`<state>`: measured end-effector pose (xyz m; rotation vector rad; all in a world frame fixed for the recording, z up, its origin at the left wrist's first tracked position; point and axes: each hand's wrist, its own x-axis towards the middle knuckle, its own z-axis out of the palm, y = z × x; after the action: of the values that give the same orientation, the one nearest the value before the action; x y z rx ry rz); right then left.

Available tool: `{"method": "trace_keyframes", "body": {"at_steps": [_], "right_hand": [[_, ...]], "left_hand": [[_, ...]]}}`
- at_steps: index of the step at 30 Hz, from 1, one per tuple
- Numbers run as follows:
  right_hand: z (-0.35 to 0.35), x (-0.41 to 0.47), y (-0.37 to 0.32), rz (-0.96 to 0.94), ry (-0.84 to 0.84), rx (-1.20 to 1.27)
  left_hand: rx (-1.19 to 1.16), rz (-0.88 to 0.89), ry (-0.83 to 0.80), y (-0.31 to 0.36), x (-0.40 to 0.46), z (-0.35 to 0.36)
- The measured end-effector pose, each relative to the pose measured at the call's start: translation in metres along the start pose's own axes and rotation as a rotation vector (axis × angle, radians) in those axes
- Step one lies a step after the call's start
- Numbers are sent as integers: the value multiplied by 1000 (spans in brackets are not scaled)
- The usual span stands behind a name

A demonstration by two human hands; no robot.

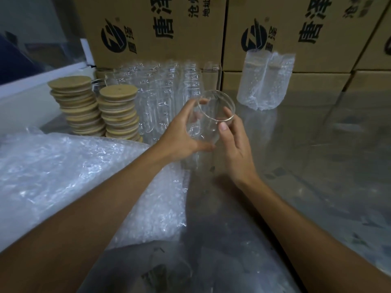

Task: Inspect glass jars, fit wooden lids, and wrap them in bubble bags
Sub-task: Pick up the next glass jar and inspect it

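Note:
A clear glass jar (212,115) is held above the table, tilted with its open mouth facing up and to the right. My left hand (182,136) grips its body from the left, fingers curled over the far side. My right hand (234,142) holds it near the rim, thumb on the near edge. Two stacks of round wooden lids (99,108) stand at the left. Rows of empty glass jars (167,94) stand behind my hands. A heap of bubble bags (69,178) lies at the near left. Two wrapped jars (265,79) stand at the back right.
Printed cardboard boxes (211,30) form a wall along the back. The table (306,166) is covered with a shiny transparent sheet. A white ledge (31,92) runs along the far left behind the lid stacks.

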<state>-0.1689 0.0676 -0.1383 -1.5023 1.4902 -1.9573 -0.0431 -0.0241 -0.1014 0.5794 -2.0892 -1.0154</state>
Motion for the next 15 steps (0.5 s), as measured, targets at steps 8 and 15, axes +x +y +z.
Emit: {"method": "trace_keyframes", "body": {"at_steps": [8,15], "right_hand": [[-1,-1,-7,41,12,53],[-8,-3,-13,22,26,11]], "left_hand": [[113,15,-1,-3,1,2],[30,-10,-24,4,-3,3]]}}
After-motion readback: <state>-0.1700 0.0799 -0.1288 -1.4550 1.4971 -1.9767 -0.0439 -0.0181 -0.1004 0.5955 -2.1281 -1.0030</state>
